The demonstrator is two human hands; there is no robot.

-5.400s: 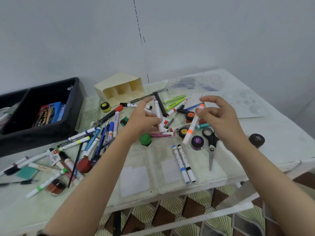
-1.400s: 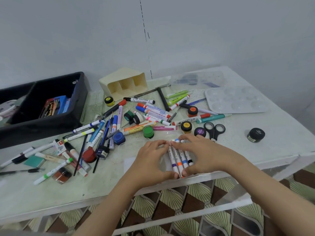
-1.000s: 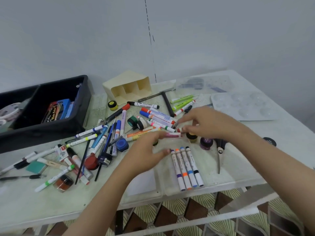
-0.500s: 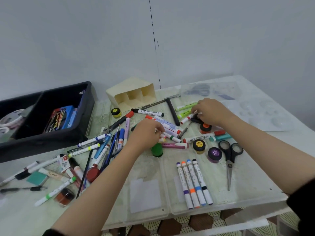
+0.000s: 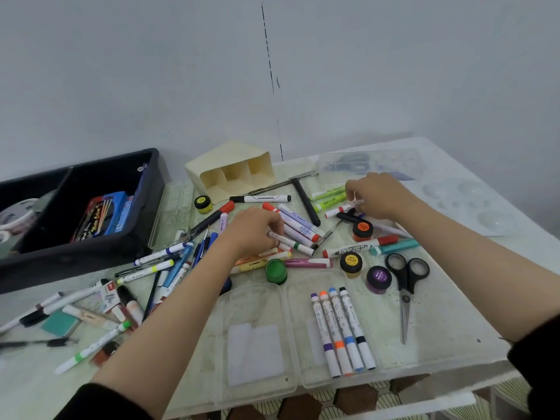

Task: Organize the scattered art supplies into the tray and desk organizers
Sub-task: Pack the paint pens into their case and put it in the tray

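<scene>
Head view: the step in hand looks like picking two more white-bodied pens out of the pile to join the four markers [image 5: 342, 328] lying side by side in the right half of the clear case [image 5: 298, 298], at 6 o'clock from the pile. To do it well, each pen should be lifted straight up rather than dragged, because the green-banded marker [image 5: 300, 245] lies among other pens and near the green pot [image 5: 276, 270]. It should then be laid parallel to the row, cap the same way.

The left hand [image 5: 253, 231] is knuckles-up over the middle of the pile, its fingers curled down and closed on the green-banded marker's near end. The right hand [image 5: 377, 194], at 2 o'clock from the left, is also palm-down and pinches the red-ended marker [image 5: 338, 211] between thumb and forefinger. The black tray [image 5: 75, 262] sits at 9 o'clock and the cream organizer [image 5: 230, 159] at 12, tipped on its side
</scene>
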